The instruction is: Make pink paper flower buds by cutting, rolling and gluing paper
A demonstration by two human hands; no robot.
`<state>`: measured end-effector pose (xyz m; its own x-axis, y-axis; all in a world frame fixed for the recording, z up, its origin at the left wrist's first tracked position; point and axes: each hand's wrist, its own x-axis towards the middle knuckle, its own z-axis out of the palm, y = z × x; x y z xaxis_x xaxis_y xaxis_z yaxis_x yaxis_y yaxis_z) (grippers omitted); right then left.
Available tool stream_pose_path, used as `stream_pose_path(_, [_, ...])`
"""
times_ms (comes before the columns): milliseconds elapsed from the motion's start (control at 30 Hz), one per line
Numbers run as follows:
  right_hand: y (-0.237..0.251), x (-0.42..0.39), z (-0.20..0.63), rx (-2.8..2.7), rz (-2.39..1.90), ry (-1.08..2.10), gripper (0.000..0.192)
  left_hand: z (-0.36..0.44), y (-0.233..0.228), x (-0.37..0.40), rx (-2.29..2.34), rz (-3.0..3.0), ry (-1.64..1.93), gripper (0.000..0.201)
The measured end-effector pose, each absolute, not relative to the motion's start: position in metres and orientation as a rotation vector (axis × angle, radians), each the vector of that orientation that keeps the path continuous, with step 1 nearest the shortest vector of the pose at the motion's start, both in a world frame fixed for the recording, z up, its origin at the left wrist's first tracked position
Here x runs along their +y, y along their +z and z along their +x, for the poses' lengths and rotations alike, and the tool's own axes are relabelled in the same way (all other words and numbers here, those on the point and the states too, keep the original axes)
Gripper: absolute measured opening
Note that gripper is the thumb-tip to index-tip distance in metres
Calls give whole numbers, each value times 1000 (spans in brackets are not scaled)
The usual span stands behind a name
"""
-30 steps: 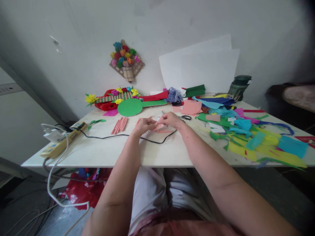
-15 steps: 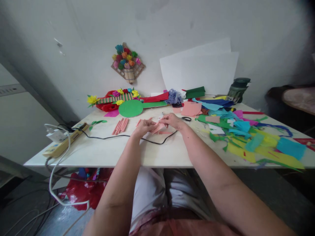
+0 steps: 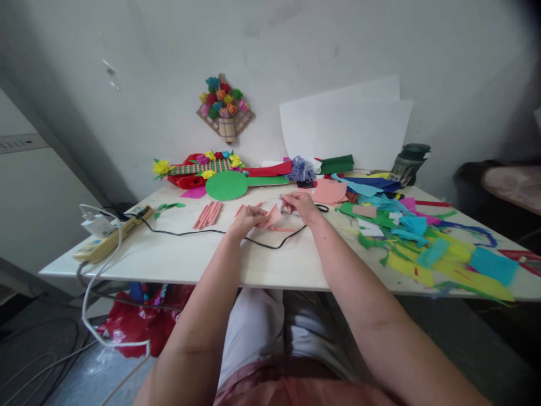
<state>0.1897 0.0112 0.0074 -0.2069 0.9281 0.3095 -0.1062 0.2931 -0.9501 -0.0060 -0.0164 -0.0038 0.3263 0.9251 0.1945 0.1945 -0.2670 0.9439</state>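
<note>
Over the middle of the table, my left hand (image 3: 249, 219) is closed on a piece of pink paper (image 3: 274, 216), which sticks out to the right of its fingertips. Just right of that paper, my right hand (image 3: 299, 205) pinches with thumb and fingers; a small whitish object (image 3: 282, 204) shows at the fingertips, too small to name. Below the hands lies a thin pink paper strip (image 3: 282, 229). Rolled pink paper sticks (image 3: 208, 215) lie side by side left of my left hand. Black-handled scissors (image 3: 322, 208) are partly hidden behind my right wrist.
A black cable (image 3: 186, 232) crosses the white table (image 3: 169, 262) from a yellow power strip (image 3: 99, 247). A green cardboard shape (image 3: 228, 186) lies behind the hands. Coloured paper scraps (image 3: 406, 262) cover the right side; a dark bottle (image 3: 409, 163) stands at the back right.
My right hand has drawn slightly apart from the left, to the right, off the pink paper. My left hand keeps hold of the paper. The view has shifted a little.
</note>
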Motion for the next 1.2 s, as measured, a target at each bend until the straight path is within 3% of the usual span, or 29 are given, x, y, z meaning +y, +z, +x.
stream_pose_path(500, [-5,13,173,-1657,-910,1061,26,-3,-6,-18,975,1625,1028,20])
stream_pose_path(733, [0,12,175,-1560,-901,1073,32,-4,-7,-17,993,1554,1081,22])
stream_pose_path(833, [-2,20,182,-1507,-1048,826,31,-6,-9,-14,1016,1430,1194,27])
stream_pose_path(933, [-3,26,190,-1654,-1335,375,24,-8,-11,-9,1000,1281,1317,31])
stream_pose_path(1033, [-3,23,194,-1870,-1631,67,30,-11,-13,-6,998,1184,1379,35])
stream_pose_path(1200, [-3,14,192,-2098,-1885,-76,44,-12,-15,-3,913,1088,1414,40])
